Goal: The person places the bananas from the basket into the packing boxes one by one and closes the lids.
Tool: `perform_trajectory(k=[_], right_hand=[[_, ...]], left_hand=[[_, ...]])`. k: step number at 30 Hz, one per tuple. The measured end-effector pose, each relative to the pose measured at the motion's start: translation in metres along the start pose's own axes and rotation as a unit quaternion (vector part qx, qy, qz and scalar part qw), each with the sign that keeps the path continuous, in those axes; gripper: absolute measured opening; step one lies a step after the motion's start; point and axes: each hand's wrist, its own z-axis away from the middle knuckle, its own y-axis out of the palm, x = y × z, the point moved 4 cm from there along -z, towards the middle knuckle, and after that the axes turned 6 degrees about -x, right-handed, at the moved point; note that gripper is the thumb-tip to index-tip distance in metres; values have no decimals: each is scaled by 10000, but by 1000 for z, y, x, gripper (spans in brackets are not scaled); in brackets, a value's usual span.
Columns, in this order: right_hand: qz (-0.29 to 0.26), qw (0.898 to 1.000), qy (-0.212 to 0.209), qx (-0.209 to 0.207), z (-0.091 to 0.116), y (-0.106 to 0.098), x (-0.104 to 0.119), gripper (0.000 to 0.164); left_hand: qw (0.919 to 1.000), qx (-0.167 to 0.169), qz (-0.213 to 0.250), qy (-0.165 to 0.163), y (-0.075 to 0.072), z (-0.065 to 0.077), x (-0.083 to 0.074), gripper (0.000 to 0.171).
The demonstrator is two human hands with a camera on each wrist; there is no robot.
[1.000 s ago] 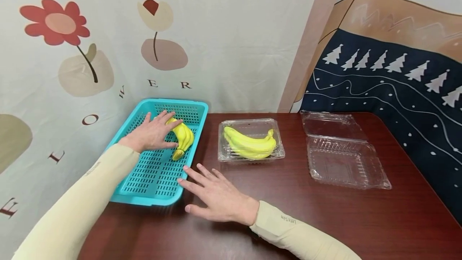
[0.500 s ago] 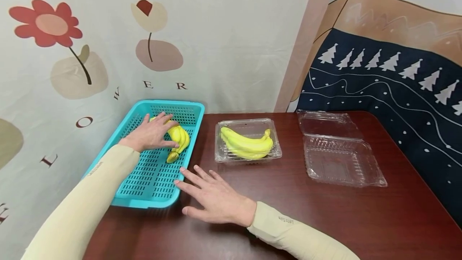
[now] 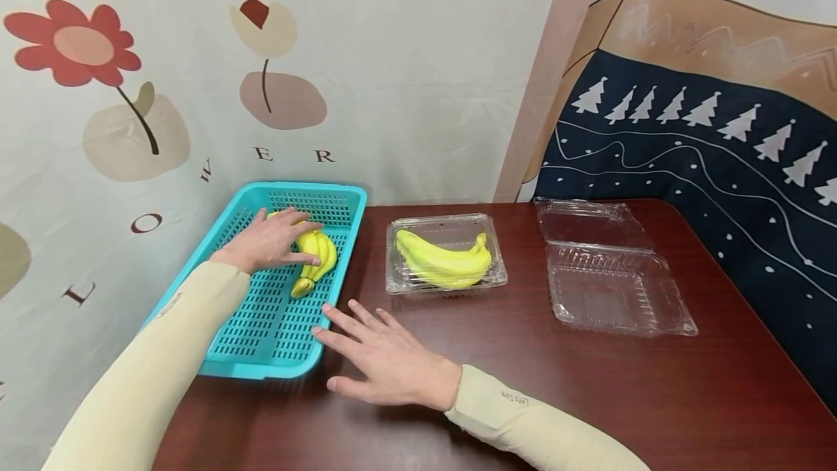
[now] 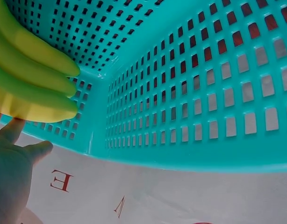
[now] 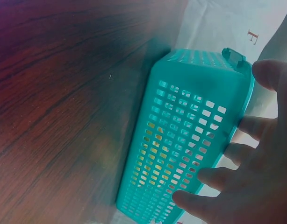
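A bunch of bananas [image 3: 317,249] lies in a turquoise plastic basket [image 3: 275,368] at the left of the table. My left hand [image 3: 268,240] reaches over the bunch with spread fingers. In the left wrist view, fingers touch the side of the bananas [image 4: 36,70]; some fingertips are hidden behind the fruit. My right hand [image 3: 392,362] is beside the basket's right side, fingers extended and spread. The right wrist view shows its fingertips at the rim of the basket [image 5: 181,121].
A closed clear plastic clamshell box [image 3: 392,278] with another bunch of bananas [image 3: 445,260] inside stands mid-table. Further right lies an open clear clamshell [image 3: 611,293], its lid folded back. Printed curtains [image 3: 405,57] hang close behind the dark wooden table [image 3: 523,384].
The bananas have turned and slid a little left within the basket, with my left hand over them. The whole view has shifted slightly. My right hand keeps its place by the rim.
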Motion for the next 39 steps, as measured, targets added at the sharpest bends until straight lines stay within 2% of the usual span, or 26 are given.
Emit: perform_trajectory(k=[12,21,25,34,39], right_hand=[[64,10000,44,-14,0,-1,1,68],[105,9999,14,-65,0,-1,1,68],[137,9999,5,-63,0,-1,1,69],[112,9999,-25,-41,0,-1,1,69],[153,9999,-25,-63,0,0,1,69]], left_hand=[[9995,214,-94,207,-4,-1,2,82],[9988,-314,-300,223,0,0,-2,73],[9987,-402,-271,129,2,0,-4,73],[9996,-164,13,233,-2,9,-1,76],[9995,-39,256,178,-1,14,2,75]])
